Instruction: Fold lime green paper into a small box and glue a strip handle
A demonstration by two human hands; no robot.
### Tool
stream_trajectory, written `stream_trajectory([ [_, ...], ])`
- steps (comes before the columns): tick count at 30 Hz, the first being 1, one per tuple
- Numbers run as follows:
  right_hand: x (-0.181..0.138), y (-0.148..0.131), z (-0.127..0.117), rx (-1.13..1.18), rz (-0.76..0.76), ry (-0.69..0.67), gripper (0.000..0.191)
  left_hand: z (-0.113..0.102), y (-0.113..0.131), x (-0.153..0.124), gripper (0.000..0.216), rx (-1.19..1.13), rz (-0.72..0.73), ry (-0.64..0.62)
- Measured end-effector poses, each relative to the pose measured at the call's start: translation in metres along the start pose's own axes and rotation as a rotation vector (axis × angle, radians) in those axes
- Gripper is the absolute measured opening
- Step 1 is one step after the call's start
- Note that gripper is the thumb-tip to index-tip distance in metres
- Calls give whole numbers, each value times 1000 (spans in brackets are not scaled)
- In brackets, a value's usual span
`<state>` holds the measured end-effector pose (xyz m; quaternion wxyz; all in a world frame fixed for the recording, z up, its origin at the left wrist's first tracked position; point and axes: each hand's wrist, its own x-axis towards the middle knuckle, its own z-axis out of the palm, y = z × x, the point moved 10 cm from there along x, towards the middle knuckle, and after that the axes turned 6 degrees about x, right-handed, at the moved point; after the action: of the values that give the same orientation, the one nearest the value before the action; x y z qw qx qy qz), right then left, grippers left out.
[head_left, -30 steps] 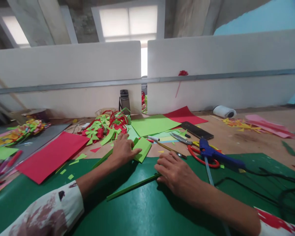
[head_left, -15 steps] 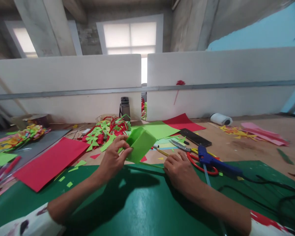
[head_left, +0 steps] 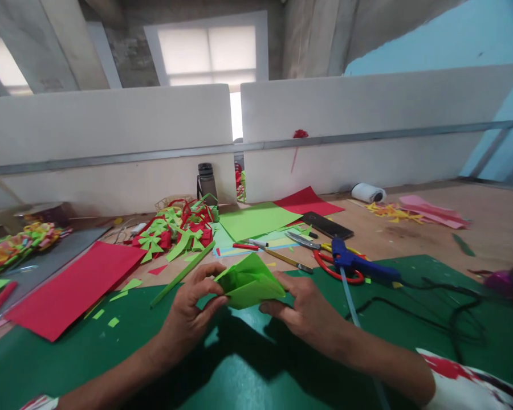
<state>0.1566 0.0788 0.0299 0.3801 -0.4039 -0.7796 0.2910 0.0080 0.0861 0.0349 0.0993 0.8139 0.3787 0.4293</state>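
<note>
A bright green folded paper box (head_left: 256, 287) is held above the green mat, its opening tilted toward the left. My left hand (head_left: 192, 307) pinches the box's left edge between thumb and fingers. At the box's right corner, my right hand (head_left: 303, 304) has thumb and fingers closed around the paper. A long narrow green paper strip (head_left: 183, 273) slants out to the left behind my left hand; whether it joins the box I cannot tell.
Beyond the hands lie a pencil (head_left: 290, 262), scissors (head_left: 308, 242), a blue glue gun (head_left: 359, 263) and a phone (head_left: 327, 225). Red paper (head_left: 77, 290) is at left, near a pile of red and green cut pieces (head_left: 175, 230). A bottle (head_left: 206, 182) stands behind.
The box has turned and come lower. My right hand has left the mat area near the pencil and taken the box's right corner. The strip now points left instead of right.
</note>
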Motion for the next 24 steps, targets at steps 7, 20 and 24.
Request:
stream_trajectory([
  [7, -4, 9, 4, -112, 13, 2, 10, 11, 4, 1, 18, 351, 49, -88],
  [20, -4, 4, 20, -103, -58, -100, 11, 12, 20, -2, 22, 319, 103, -125],
  [24, -5, 1, 22, -108, -92, -124, 9, 7, 32, 0, 13, 193, 179, -62],
])
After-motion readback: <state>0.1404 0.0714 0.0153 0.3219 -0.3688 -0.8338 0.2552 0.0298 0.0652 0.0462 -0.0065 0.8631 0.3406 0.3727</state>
